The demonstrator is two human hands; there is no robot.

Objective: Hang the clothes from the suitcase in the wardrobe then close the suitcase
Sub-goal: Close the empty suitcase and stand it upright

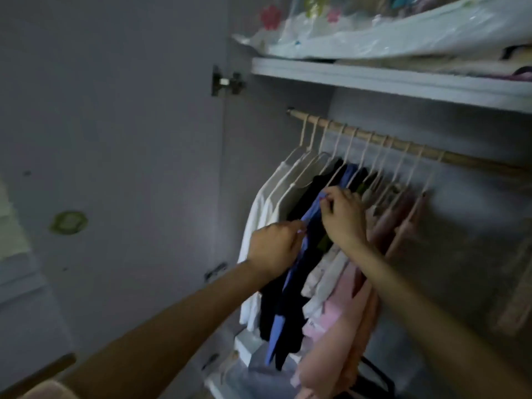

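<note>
**A:** We're at the wardrobe, and the hanging step looks to be underway: both hands are up in the row of clothes under the wooden rail (374,139).

**B:** Right. The left hand (273,246) has its fingers curled, pinching the edge of the blue garment (293,272). The right hand (342,214) pinches the same blue cloth higher up, near its shoulder.

**A:** Where does that garment sit?

**B:** Between the white shirts (264,214) and the pink clothes (345,312), already on a hanger, it seems.

**A:** Next?

**B:** Probably straightening it, letting go, then back for more. The suitcase isn't in view.
</note>
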